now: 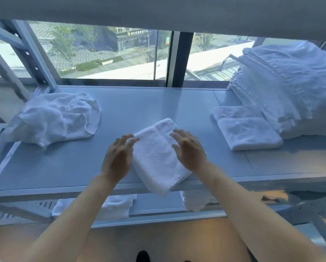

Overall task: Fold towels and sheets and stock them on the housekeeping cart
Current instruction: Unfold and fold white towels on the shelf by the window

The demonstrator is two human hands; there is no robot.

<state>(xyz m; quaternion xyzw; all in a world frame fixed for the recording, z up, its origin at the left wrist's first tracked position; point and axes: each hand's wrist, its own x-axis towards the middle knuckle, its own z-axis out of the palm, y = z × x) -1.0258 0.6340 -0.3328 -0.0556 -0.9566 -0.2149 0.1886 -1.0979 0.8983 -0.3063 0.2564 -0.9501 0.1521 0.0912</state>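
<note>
A folded white towel (155, 156) lies at an angle on the grey shelf (139, 103), its near corner hanging a little over the front edge. My left hand (117, 158) is at the towel's left edge with its fingers spread and loosely bent. On the towel's right side is my right hand (189, 150), fingers straight and spread, just over or touching the cloth. Neither hand grips anything. A crumpled, unfolded white towel (54, 118) lies at the left of the shelf. At the right lies a small stack of folded towels (247, 132).
A tall pile of folded white linen (283, 86) fills the shelf's far right. More folded towels (113, 206) sit on the lower shelf. A window (109, 53) runs behind the shelf. A metal frame post (37, 59) rises at the back left.
</note>
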